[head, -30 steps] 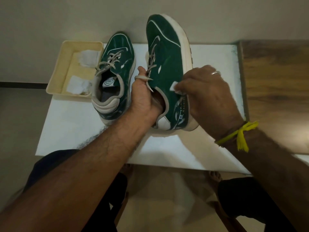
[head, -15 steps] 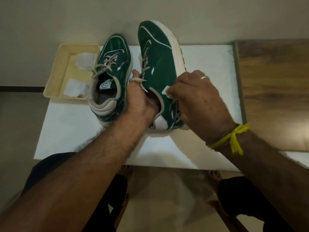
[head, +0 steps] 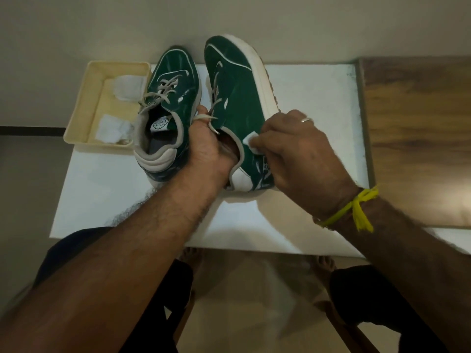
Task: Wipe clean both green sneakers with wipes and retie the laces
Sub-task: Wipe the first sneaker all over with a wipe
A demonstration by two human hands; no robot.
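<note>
The left hand (head: 207, 146) reaches forward with its fingers tucked down inside the opening of the right-hand sneaker (head: 235, 103), gripping the collar and holding the shoe tipped onto its side, toe pointing away, above the white bench (head: 313, 98). A loose lace (head: 212, 123) lies across its thumb. The right hand (head: 298, 149) comes in from the right, knuckles up, fingers curled and pinching a small white wipe (head: 249, 140) against the green side of that shoe near the collar. Only a corner of the wipe shows; the fingertips holding it are hidden under the hand. The left fingers are out of sight inside the shoe. The other sneaker (head: 168, 108) stands upright on the bench, touching a cream tray (head: 84, 103) holding two more wipes (head: 126, 86).
</note>
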